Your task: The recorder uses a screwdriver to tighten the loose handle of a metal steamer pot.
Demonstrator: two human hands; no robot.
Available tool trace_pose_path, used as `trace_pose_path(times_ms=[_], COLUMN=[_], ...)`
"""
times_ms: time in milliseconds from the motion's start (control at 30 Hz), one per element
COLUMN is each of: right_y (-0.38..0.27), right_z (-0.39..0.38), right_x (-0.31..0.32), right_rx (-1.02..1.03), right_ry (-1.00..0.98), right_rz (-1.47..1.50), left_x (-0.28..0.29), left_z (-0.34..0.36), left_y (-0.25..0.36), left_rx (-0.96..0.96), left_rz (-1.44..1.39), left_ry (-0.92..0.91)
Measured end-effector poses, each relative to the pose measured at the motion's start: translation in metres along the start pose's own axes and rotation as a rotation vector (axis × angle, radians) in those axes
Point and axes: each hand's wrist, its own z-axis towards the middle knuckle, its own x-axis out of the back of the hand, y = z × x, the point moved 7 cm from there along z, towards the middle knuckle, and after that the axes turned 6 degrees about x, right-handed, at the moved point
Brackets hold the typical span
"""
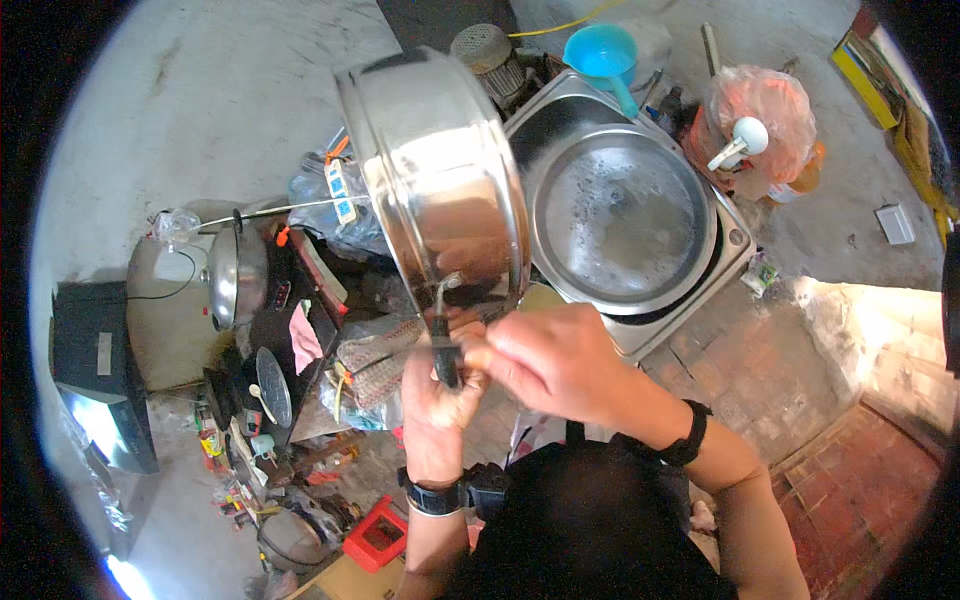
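A shiny steel saucepan [440, 170] is held up, tilted on its side, in the middle of the view. My left hand [437, 392] is closed around its dark handle [443, 352] from below. My right hand [552, 362] is also on the handle, fingers curled over the left hand. Both wrists wear dark bands. Right of the pan, a wide metal basin [622, 215] with soapy water sits in a square steel sink [734, 240].
A blue plastic scoop [603, 52] and an orange plastic bag [760, 118] lie behind the sink. On the left are a steel wok lid [236, 275], a cluttered stand with utensils, a black box [95, 365] and a red crate [378, 534]. Brick floor at right.
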Motion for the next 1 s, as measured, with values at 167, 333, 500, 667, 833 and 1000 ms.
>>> trace_pose_path(times_ms=[167, 333, 500, 667, 833, 1000], right_y=[0.022, -0.005, 0.017, 0.016, -0.004, 0.018], right_z=[0.000, 0.004, 0.012, 0.002, 0.010, 0.008], right_x=[-0.002, -0.008, -0.013, -0.017, -0.015, -0.018], right_rx=[-0.086, 0.043, -0.097, -0.067, 0.077, -0.073], right_ry=[0.141, 0.161, 0.138, 0.141, 0.088, 0.090], right_rz=[-0.024, 0.077, -0.060, 0.224, 0.075, -0.027], left_x=[-0.003, 0.029, 0.006, 0.006, 0.023, 0.007], left_z=[0.001, -0.007, -0.002, -0.010, -0.003, -0.008], left_y=[-0.020, 0.003, -0.018, -0.018, -0.009, -0.022], left_rx=[0.274, -0.095, 0.152, 0.156, 0.112, 0.218], left_rz=[-0.488, -0.109, -0.567, -0.659, -0.439, -0.645], left_ry=[-0.187, 0.197, -0.086, -0.117, -0.095, -0.135])
